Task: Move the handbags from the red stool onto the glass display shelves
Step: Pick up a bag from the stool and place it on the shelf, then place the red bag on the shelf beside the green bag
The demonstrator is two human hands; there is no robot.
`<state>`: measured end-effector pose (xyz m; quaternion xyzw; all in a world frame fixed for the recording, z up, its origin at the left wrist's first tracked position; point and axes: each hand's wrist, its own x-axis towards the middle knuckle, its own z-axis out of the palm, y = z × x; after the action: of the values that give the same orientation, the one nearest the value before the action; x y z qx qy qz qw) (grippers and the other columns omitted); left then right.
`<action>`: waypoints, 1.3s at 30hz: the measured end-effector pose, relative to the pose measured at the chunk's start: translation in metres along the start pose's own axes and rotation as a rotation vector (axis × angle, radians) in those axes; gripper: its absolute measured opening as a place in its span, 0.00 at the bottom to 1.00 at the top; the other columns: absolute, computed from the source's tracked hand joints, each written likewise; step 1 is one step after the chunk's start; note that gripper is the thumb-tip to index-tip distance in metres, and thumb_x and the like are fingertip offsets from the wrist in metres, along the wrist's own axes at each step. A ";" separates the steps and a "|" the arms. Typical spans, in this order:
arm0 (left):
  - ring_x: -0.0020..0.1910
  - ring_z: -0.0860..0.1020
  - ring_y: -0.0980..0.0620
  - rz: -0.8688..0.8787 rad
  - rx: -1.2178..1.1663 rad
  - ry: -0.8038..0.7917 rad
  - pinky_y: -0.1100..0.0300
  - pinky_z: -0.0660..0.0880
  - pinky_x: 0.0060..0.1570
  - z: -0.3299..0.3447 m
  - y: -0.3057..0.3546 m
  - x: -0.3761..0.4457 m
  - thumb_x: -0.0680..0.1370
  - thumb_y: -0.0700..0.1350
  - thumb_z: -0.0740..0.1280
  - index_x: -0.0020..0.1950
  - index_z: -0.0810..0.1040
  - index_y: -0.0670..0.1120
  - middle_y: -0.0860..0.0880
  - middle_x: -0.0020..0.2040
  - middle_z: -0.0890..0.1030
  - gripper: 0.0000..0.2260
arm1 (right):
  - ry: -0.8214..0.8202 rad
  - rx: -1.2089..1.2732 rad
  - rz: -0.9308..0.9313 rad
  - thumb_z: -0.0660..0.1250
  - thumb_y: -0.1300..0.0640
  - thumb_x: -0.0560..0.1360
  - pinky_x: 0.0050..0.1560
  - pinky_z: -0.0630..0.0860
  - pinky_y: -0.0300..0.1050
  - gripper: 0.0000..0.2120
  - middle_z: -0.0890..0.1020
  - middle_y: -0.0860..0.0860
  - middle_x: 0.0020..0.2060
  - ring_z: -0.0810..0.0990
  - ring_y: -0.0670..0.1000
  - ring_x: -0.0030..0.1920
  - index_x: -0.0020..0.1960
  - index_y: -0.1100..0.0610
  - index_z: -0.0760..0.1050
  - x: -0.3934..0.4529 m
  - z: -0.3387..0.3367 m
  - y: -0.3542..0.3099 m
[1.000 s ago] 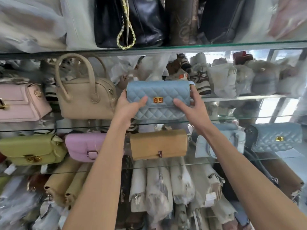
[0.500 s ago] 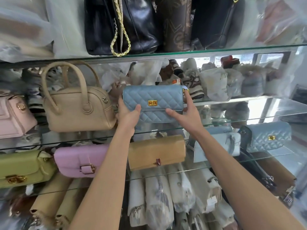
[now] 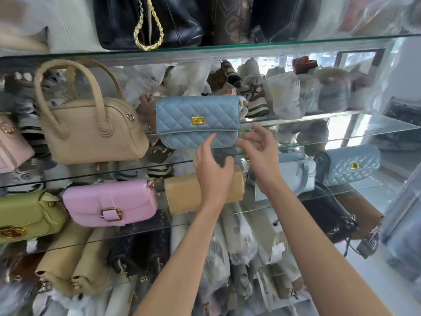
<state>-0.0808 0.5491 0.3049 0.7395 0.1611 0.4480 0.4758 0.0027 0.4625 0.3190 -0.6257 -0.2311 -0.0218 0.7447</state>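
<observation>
A: What stood on the glass shelves, reading from the left?

B: On the middle glass shelf, a pale pink bag was cut off by the frame edge, then a beige handbag with two upright handles, then the blue quilted handbag, upright with its gold clasp facing out. Wrapped bundles in clear plastic crowded behind them.

A: And the shelf under it?

B: An olive green bag, a pink bag with a buckle strap, a tan clutch partly behind the left hand, a light blue bag, and a second blue quilted bag at the far right.

A: The top shelf?

B: Black leather bags; one black bag had a gold rope chain hanging over the shelf edge.

A: What were the hands doing?

B: Both were empty. The left hand was below the blue quilted handbag, fingers loosely spread, forefinger tip at the bag's lower edge; whether it touched, I could not tell. The right hand hovered just beside the bag's lower right corner, fingers relaxed and gripping nothing.

A: Lower down?

B: Beige bags, a dark woven bag, and more plastic-wrapped goods, blurred.
</observation>
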 end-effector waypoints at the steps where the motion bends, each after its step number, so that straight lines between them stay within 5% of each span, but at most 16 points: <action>1: 0.70 0.69 0.58 -0.001 -0.052 -0.029 0.65 0.66 0.68 0.012 0.001 -0.007 0.78 0.41 0.71 0.75 0.71 0.53 0.58 0.68 0.72 0.26 | 0.008 0.025 0.003 0.76 0.60 0.79 0.54 0.82 0.43 0.22 0.83 0.49 0.58 0.83 0.42 0.49 0.68 0.46 0.75 -0.008 -0.007 0.002; 4: 0.71 0.69 0.65 -0.048 -0.223 -0.123 0.76 0.62 0.64 0.046 0.007 -0.027 0.81 0.44 0.70 0.75 0.70 0.60 0.60 0.72 0.73 0.25 | 0.023 0.051 0.043 0.73 0.60 0.81 0.53 0.82 0.42 0.16 0.84 0.48 0.53 0.84 0.41 0.48 0.64 0.46 0.76 -0.024 -0.040 0.012; 11: 0.72 0.72 0.58 -0.250 -0.391 -0.385 0.62 0.68 0.73 0.143 0.008 -0.097 0.83 0.43 0.70 0.77 0.72 0.51 0.52 0.73 0.75 0.22 | 0.327 -0.041 0.175 0.74 0.56 0.81 0.61 0.82 0.49 0.16 0.87 0.42 0.47 0.85 0.46 0.51 0.67 0.46 0.76 -0.069 -0.179 0.039; 17: 0.68 0.75 0.59 -0.328 -0.363 -0.770 0.56 0.70 0.72 0.238 0.015 -0.188 0.84 0.47 0.67 0.78 0.69 0.55 0.54 0.70 0.78 0.23 | 0.593 -0.041 0.310 0.72 0.56 0.82 0.63 0.81 0.50 0.15 0.86 0.47 0.58 0.85 0.52 0.59 0.66 0.45 0.77 -0.137 -0.311 0.055; 25: 0.70 0.74 0.56 -0.351 -0.234 -1.150 0.54 0.70 0.71 0.384 0.027 -0.322 0.82 0.47 0.68 0.75 0.72 0.57 0.57 0.67 0.78 0.21 | 0.901 -0.061 0.437 0.72 0.54 0.82 0.65 0.80 0.52 0.20 0.86 0.45 0.58 0.86 0.48 0.60 0.74 0.48 0.75 -0.207 -0.492 0.094; 33: 0.66 0.78 0.56 -0.475 -0.063 -1.381 0.54 0.72 0.72 0.522 -0.006 -0.436 0.83 0.46 0.67 0.75 0.74 0.51 0.54 0.66 0.80 0.19 | 1.076 -0.079 0.632 0.72 0.53 0.82 0.67 0.80 0.49 0.23 0.85 0.45 0.58 0.85 0.47 0.60 0.75 0.51 0.74 -0.248 -0.651 0.167; 39: 0.61 0.78 0.55 -0.644 0.052 -1.433 0.65 0.72 0.65 0.619 -0.050 -0.505 0.83 0.41 0.68 0.73 0.73 0.45 0.48 0.65 0.80 0.18 | 1.181 -0.084 0.730 0.71 0.54 0.82 0.68 0.79 0.49 0.16 0.85 0.43 0.55 0.83 0.46 0.60 0.68 0.46 0.77 -0.267 -0.741 0.233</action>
<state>0.1577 -0.1084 -0.0847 0.7761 0.0321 -0.3020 0.5527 0.0738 -0.2536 -0.0768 -0.5749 0.4389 -0.1155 0.6808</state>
